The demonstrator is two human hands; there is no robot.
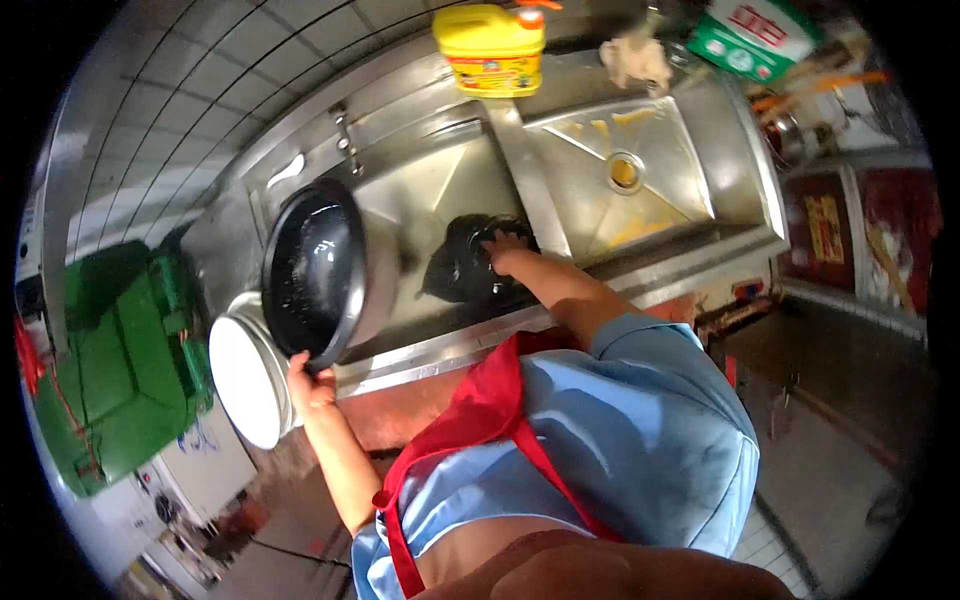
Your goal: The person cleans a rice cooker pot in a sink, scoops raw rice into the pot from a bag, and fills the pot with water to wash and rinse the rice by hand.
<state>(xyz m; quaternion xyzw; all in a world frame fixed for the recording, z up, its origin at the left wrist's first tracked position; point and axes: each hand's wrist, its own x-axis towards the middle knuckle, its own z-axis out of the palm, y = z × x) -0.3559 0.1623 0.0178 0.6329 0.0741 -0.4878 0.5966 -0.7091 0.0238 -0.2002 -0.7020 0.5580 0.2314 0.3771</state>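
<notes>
My left hand (pixel 312 385) grips the near rim of a large round basin (pixel 318 265), dark inside with a shiny metal outer wall. The basin is tilted on its side at the left end of the sink, its mouth facing left. My right hand (pixel 507 250) reaches into the left sink bowl (pixel 425 195), fingers spread over a dark, wet-looking heap (pixel 460 262). What the heap is made of I cannot tell.
A second sink bowl (pixel 650 150) with yellowish residue round its drain adjoins on the right. Behind stand a yellow jug (pixel 490 55), a crumpled cloth (pixel 637 62) and a green-white bag (pixel 755 38). White buckets (pixel 245 380) and a green wheeled bin (pixel 125 370) are at left.
</notes>
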